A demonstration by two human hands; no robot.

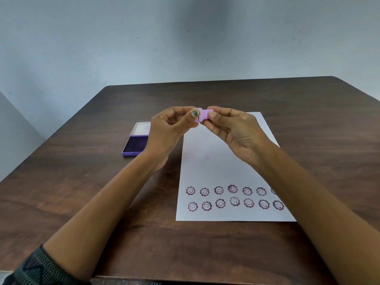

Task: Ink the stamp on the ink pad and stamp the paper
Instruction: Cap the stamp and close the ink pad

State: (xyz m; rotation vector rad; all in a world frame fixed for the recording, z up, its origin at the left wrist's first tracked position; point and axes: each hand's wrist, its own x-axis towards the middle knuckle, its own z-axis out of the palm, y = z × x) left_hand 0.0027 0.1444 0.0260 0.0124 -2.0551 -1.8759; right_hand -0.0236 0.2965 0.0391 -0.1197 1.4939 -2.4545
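A small lilac stamp [203, 115] is held in the air above the far end of the paper, pinched from both sides. My left hand [173, 125] grips its left end and my right hand [232, 128] grips its right end. The white paper [211, 161] lies on the table below, with two rows of several purple smiley-flower prints [234, 197] near its front edge. The purple ink pad [135, 144] lies open to the left of the paper, lid folded back, partly hidden behind my left wrist.
The dark wooden table [82, 192] ends at a far edge against a pale wall. My forearms reach in from the bottom corners, and the right one covers the paper's right edge.
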